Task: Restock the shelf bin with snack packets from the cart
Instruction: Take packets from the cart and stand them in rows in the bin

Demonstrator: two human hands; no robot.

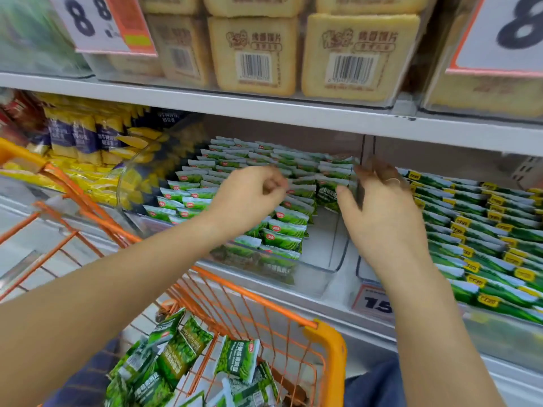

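- Two bare hands reach over an orange wire cart [255,298] toward a clear shelf bin [329,259] on the middle shelf.
- Far left on that shelf, yellow and dark blue packets [85,139] stand packed in rows, with a curved clear divider [126,183] between them and the bin.
- Low in the cart lie loose green snack packets [188,348], piled at odd angles on top of one another.
- Left hand [249,195] hovers above the rows of green packets [282,221] already standing in the bin; its fingers are curled in toward the palm, and no packet can be seen in them.
- Inside the bin, the green packets fill the back and the left part in neat rows, while the front right corner shows bare floor.
- Right hand [385,212] is at the bin's right wall, its thumb touching a green packet [327,195] standing at the end of a row; the fingers are bent over the wall's top edge, and blur hides whether they truly grip it.
- Right of that wall, another bin holds green packets with yellow labels [482,230], overlapping in tidy rows.
- Overhead, an upper shelf carries pale biscuit packs [358,57] behind clear fronts, with large price cards [100,22] at both ends.
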